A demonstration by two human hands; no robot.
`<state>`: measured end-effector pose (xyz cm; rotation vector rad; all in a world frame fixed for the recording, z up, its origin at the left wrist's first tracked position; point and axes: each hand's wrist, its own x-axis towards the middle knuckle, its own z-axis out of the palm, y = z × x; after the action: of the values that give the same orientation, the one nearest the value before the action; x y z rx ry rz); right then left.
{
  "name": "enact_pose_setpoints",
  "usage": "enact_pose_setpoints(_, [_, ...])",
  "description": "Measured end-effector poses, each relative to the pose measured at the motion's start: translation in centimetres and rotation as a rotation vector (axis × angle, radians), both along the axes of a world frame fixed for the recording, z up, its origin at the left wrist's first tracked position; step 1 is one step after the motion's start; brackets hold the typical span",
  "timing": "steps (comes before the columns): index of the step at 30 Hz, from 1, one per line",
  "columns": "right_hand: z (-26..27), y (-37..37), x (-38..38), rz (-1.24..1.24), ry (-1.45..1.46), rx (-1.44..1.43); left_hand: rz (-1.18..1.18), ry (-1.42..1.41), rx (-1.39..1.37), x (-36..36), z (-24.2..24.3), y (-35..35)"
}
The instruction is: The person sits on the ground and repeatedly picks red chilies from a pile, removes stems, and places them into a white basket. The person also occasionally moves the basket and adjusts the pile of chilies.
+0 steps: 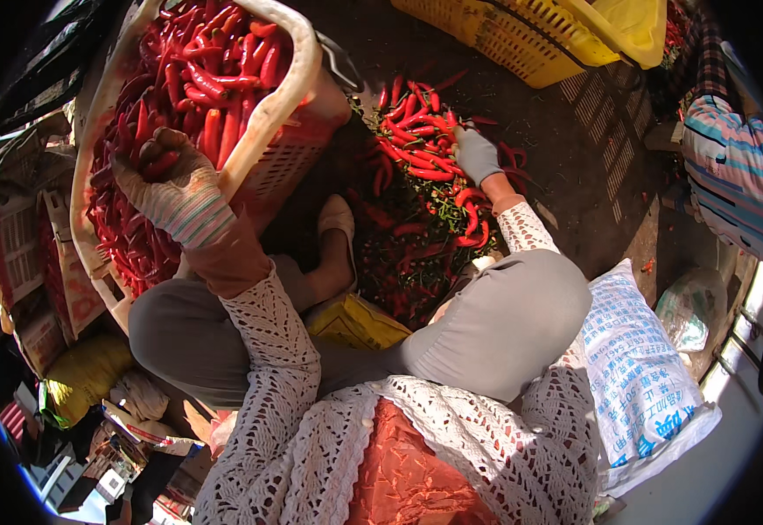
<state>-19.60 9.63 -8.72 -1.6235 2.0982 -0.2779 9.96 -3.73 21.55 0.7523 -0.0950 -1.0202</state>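
Observation:
My left hand (175, 184), in a stained, striped knit glove, is over the left part of a large plastic crate (303, 59) heaped with red chili peppers (207, 79). Its fingers are curled around a red chili. My right hand (476, 152), in a pale grey glove, reaches to the right side of a pile of red chilies (417, 141) on the ground. Its fingertips are at the peppers and partly hidden, so its hold is unclear. Green stems and scraps (444, 220) lie among the nearer chilies, between my knees.
A yellow slatted crate (526, 39) stands beyond the pile. A white woven sack with blue writing (637, 367) lies at my right, near a clear plastic bag (690, 308). Another person's striped clothing (729, 164) shows at far right. A yellow sack (86, 374) is at lower left.

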Motion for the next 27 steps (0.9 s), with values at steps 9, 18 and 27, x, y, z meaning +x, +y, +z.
enact_pose_setpoints(9, [7.3, 1.7, -1.2, -0.426, -0.189, -0.099, -0.522, -0.115, -0.511, -3.1, -2.6, 3.9])
enact_pose_setpoints(18, [12.2, 5.3, 3.1, 0.141, -0.175, -0.239, -1.188, -0.93, -0.045, -13.1, -18.6, 12.2])
enact_pose_setpoints(27, [11.5, 5.1, 3.1, 0.1, -0.47, -0.226, -0.923, -0.582, 0.164, -13.5, -21.5, 12.3])
